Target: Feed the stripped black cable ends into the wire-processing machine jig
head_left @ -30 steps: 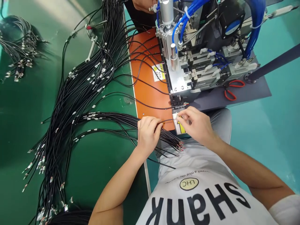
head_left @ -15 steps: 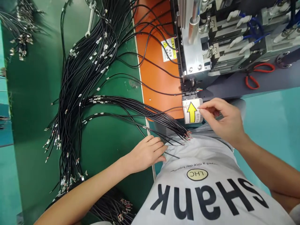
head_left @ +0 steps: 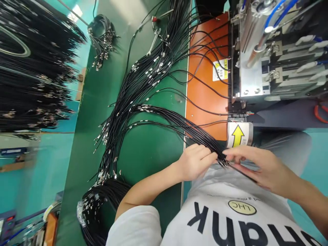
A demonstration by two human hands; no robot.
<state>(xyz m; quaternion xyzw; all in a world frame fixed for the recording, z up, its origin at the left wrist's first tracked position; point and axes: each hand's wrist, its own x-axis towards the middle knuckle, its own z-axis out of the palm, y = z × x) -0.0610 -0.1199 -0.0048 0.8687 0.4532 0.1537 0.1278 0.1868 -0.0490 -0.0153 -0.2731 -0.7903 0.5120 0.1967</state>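
Note:
My left hand (head_left: 198, 162) is closed at the free end of a bundle of thin black cables (head_left: 179, 120), its fingers curled against them. The grip itself is partly hidden. A single black cable (head_left: 244, 173) runs out past the bundle's stripped tips toward my right hand (head_left: 261, 167), whose thumb and fingers close near it, slightly blurred. Above my right hand is a clear guide plate with a yellow arrow label (head_left: 238, 134). One cable (head_left: 212, 122) lies with its end at the dark track (head_left: 237, 116) just above this plate; another sits in the track with coloured wires showing.
A large heap of labelled black cables (head_left: 143, 80) spreads over the green table (head_left: 151, 153), with a wrench (head_left: 153, 41) beside it. The machine (head_left: 279, 65) stands behind an orange plate (head_left: 205, 102). Red-handled scissors or pliers (head_left: 321, 114) lie at right. More cables (head_left: 36, 68) hang at far left.
The view has swung left. My right hand has left the arrow plate and come down to the bundle's tips; a cable now rests at the track. My left hand has moved up against the bundle.

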